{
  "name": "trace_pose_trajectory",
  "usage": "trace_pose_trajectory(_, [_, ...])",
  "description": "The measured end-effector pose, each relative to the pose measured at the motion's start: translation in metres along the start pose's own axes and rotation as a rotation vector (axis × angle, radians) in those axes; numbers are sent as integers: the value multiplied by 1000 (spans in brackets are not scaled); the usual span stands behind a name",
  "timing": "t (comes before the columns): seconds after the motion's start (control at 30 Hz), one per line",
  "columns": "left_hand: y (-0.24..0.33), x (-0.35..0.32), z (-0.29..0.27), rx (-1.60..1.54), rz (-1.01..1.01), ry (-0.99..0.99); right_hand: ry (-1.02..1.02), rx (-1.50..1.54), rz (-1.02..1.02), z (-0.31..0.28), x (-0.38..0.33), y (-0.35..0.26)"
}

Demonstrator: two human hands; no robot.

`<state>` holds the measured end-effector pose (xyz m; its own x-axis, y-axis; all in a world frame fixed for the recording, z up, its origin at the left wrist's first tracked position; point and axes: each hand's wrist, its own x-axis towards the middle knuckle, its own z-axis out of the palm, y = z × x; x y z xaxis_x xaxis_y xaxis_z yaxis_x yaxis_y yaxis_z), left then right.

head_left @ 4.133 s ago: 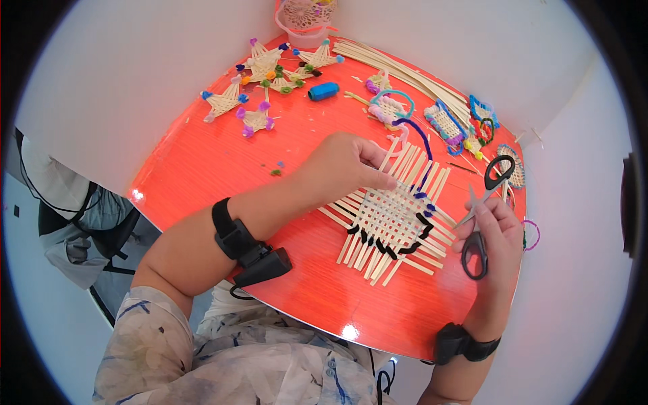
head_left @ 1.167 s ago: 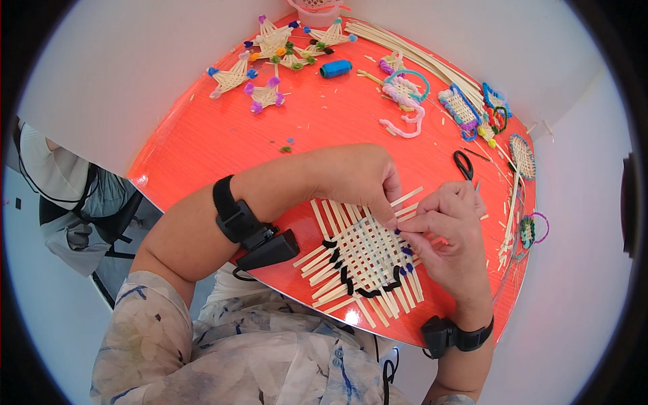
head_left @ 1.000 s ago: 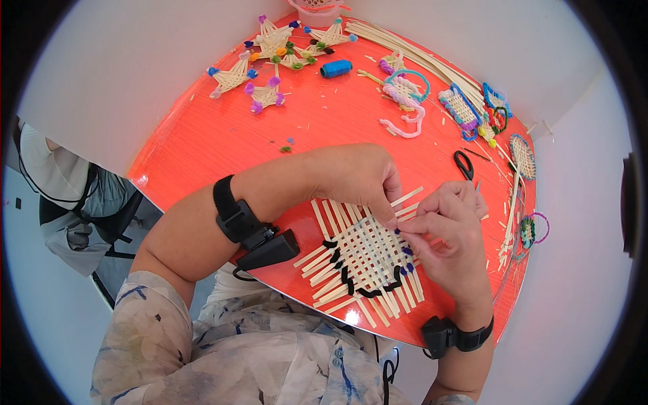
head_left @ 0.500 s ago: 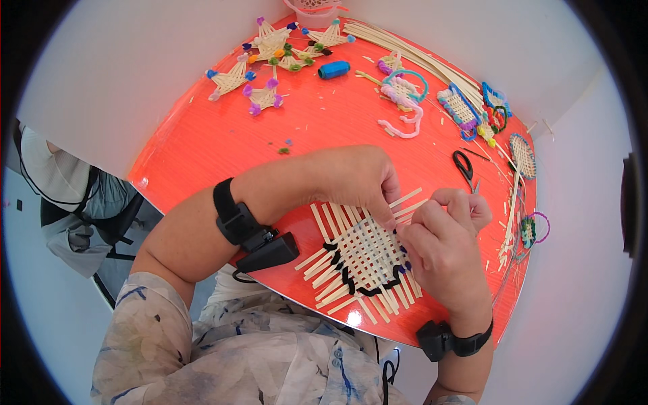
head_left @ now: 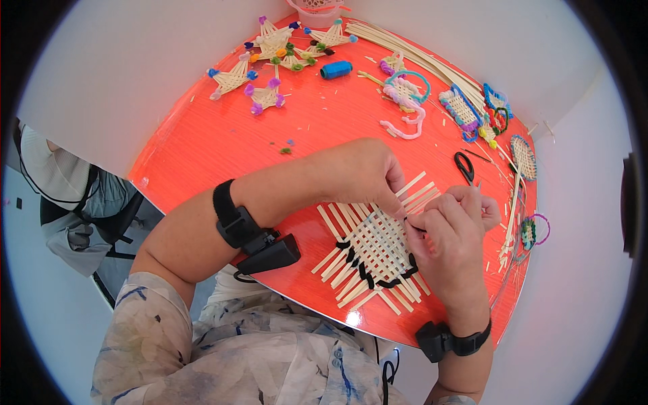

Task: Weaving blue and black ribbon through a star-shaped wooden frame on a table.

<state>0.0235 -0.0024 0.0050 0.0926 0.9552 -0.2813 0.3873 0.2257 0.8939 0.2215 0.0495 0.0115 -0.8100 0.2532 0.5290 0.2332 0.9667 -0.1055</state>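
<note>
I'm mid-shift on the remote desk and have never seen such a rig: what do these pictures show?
There is no machine here: a person works bare-handed. A fisheye camera worn on the head looks down, so straight edges bend, and picture left is the person's left. On the red table lies a woven strip mat, partly edged with black fuzzy cord. The left hand pinches its upper right edge; the right hand meets it there, though whatever it grips is mostly hidden. Scissors lie just beyond. Farther back are woven stars, a blue thread spool and a bundle of pale strips.
</note>
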Motion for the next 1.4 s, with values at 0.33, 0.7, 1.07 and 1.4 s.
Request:
trace_pose_trajectory(0.33, [-2, 3, 0, -1, 11, 32, -11, -29, -23, 2, -3, 3])
trace_pose_trajectory(0.7, [-2, 3, 1, 6, 40, 42, -13, -42, 1, 1, -2, 0])
trace_pose_trajectory(1.07, [-2, 4, 2, -17, 67, 65, -12, -46, 13, 6, -2, 0])
trace_pose_trajectory(1.4, [-1, 3, -2, -11, 48, 102, 35, -65, 86, 3, -2, 4])
